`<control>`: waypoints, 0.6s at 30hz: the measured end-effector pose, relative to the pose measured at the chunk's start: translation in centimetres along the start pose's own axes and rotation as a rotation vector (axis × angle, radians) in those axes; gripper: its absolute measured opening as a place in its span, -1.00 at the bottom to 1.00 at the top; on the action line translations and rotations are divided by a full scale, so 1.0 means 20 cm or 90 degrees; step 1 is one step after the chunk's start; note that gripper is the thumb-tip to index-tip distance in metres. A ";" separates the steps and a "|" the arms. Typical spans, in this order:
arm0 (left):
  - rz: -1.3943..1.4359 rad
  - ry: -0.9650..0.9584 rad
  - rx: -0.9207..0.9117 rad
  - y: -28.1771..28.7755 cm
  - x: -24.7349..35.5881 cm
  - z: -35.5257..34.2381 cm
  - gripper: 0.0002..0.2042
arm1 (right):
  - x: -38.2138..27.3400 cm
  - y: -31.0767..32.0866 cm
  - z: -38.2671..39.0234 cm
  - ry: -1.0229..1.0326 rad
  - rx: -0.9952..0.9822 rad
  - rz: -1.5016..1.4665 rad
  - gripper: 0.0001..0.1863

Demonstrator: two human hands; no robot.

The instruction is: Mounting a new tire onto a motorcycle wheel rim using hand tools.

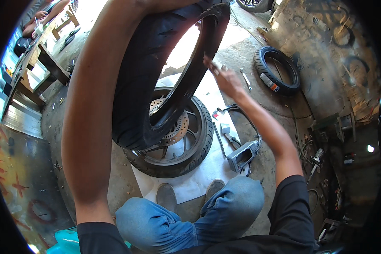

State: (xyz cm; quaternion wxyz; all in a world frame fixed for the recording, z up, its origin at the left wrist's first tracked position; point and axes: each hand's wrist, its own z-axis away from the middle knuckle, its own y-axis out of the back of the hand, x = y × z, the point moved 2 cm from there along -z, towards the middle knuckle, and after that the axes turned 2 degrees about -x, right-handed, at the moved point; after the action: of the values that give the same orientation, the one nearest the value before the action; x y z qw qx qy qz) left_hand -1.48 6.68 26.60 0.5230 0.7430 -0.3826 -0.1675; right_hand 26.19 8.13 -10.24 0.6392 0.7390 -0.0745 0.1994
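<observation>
A large black motorcycle tyre (133,80) stands tilted in front of me, its opening turned to the right. My left arm reaches up past the tyre's left side and across its top; the left hand itself lies beyond the upper edge of the view. Close by the tyre's right bead is my right hand (226,80), fingers stretched out and holding nothing; whether the fingertips touch the rubber I cannot tell. Below, partly covered by the tyre, a wheel (169,163) with dark spokes and a brake disc (183,125) lies flat on a white sheet (192,186).
Right of the wheel lie a grey frame-shaped tool (243,155) with a black hose and a flat-bladed tool (227,130). Farther off are a wrench (246,79) and a smaller tyre (263,70). A wooden bench (34,57) and another person (48,19) are far left.
</observation>
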 end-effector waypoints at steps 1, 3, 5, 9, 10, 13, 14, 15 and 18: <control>0.017 -0.003 0.003 -0.02 0.02 -0.03 -0.29 | -0.04 -0.20 0.04 -0.061 -0.192 -0.090 -0.07; 0.015 0.013 -0.005 -0.01 -0.01 0.00 -0.30 | -0.41 -0.26 0.19 -0.007 -0.186 -0.320 -0.04; 0.076 -0.031 -0.028 0.03 -0.02 0.08 -0.29 | -0.70 0.06 0.35 0.094 -0.009 -0.582 0.00; 0.072 -0.051 -0.034 0.06 -0.02 0.05 -0.34 | -0.71 0.18 0.39 0.168 0.079 -0.573 0.05; 0.005 -0.085 -0.025 -0.01 -0.11 -0.02 -0.38 | -0.62 0.15 0.35 0.166 -0.011 -0.463 0.07; -0.163 -0.113 -0.014 -0.11 -0.16 -0.08 -0.42 | -0.19 -0.02 0.15 0.043 -0.085 -0.070 0.11; -0.075 -0.002 -0.035 -0.08 -0.13 -0.05 -0.37 | -0.11 0.16 0.06 -0.022 -0.133 -0.074 0.08; 0.018 0.097 -0.044 0.00 -0.03 0.01 -0.33 | 0.05 0.21 0.03 0.007 0.086 0.005 0.05; 0.041 0.040 -0.016 0.06 0.04 0.10 -0.26 | 0.29 0.37 -0.06 0.092 0.210 0.008 0.05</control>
State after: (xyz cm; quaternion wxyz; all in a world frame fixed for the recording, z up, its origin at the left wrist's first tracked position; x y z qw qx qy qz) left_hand -2.81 4.60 26.97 0.5490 0.7287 -0.3877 -0.1318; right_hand 28.63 8.79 -1.06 0.5119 0.8171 0.0003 0.2653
